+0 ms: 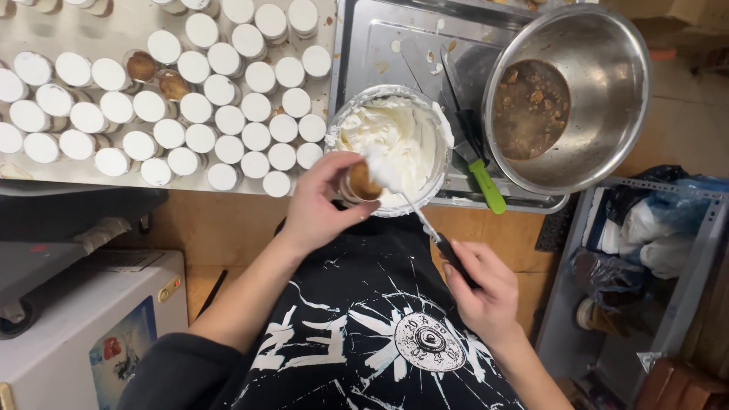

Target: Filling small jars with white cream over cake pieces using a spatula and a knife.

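My left hand (319,205) holds a small cup with a brown filling (361,182) just over the near rim of a bowl of white cream (395,137). My right hand (482,292) grips the dark handle of a spatula (414,205). Its cream-loaded blade rests on top of the small cup. Both hands are close to my body, above my black printed apron.
Several white-topped cups (228,121) fill the counter at the left, a few showing brown filling (158,76). A metal tray (395,38) holds a green-handled knife (474,163). A large steel bowl with brown mixture (569,99) sits on the tray's right. A shelf with bags (645,243) stands at the right.
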